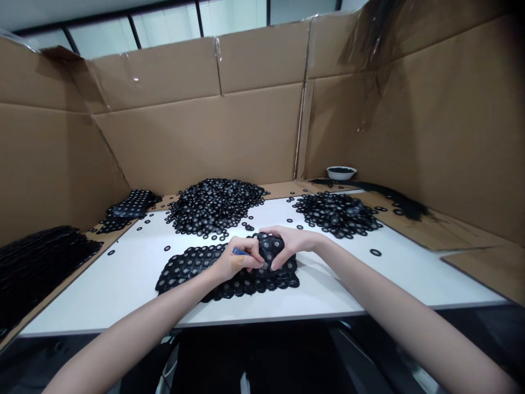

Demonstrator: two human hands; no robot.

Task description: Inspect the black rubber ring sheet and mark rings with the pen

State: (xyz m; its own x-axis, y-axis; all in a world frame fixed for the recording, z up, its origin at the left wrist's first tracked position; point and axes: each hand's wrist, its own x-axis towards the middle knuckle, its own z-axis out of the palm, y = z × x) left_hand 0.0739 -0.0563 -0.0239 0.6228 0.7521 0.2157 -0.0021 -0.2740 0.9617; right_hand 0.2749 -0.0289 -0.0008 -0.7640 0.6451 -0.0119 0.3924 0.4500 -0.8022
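Note:
A black sheet of joined rings [186, 268] lies at the front middle of the white board, its right end raised and folded over. My left hand [238, 261] is closed in a pinch around a slim blue-handled tool [240, 251], whose tip is hidden by the fingers at the folded part. My right hand [287, 243] grips that raised part, the thumb in front and the fingers behind it. Both hands touch the sheet and are close together.
Loose black rings form a large heap [215, 202] behind the hands and a smaller heap [336, 213] at right. Stacked black sheets [41, 268] and a patterned bundle [133, 205] lie left. A white bowl [341, 173] and black strands [381, 191] are at back right. Cardboard walls [197, 142] surround the board.

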